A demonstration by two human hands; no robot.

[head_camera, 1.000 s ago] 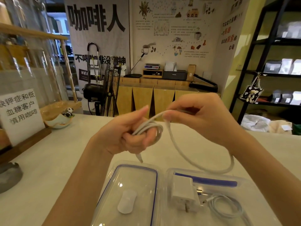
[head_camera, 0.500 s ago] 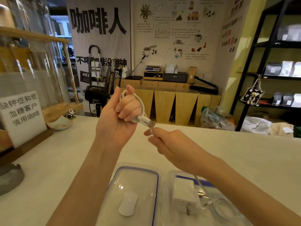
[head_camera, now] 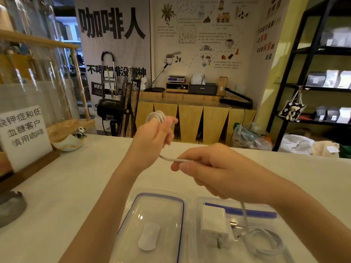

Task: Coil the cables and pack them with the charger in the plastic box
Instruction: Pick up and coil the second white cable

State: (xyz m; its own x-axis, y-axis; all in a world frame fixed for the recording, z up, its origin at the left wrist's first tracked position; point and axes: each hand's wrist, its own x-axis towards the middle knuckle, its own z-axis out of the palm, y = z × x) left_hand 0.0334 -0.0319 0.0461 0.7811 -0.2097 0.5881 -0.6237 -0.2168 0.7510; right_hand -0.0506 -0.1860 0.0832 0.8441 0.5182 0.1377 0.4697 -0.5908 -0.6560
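Observation:
My left hand (head_camera: 152,137) is raised above the counter, closed around a small coil of white cable (head_camera: 156,116) that loops over my fingers. A short stretch of that cable runs down to my right hand (head_camera: 214,171), which pinches it near the end. Below my hands lies the clear plastic box (head_camera: 197,202) with a white charger (head_camera: 215,231) and a second coiled white cable (head_camera: 264,242) inside. The box's lid (head_camera: 152,221), blue-rimmed, lies flat to the left of the box with a white patch on it.
A white sign (head_camera: 23,132) in a wooden stand and a small panda bowl (head_camera: 73,139) sit at the counter's left. A grey ashtray (head_camera: 9,207) lies at the near left edge. Beyond the counter are wooden cabinets, a fan and black shelving.
The left hand has lifted and wound the cable into a tighter coil. The right hand has dropped lower and shifted right, holding the cable's remaining short tail.

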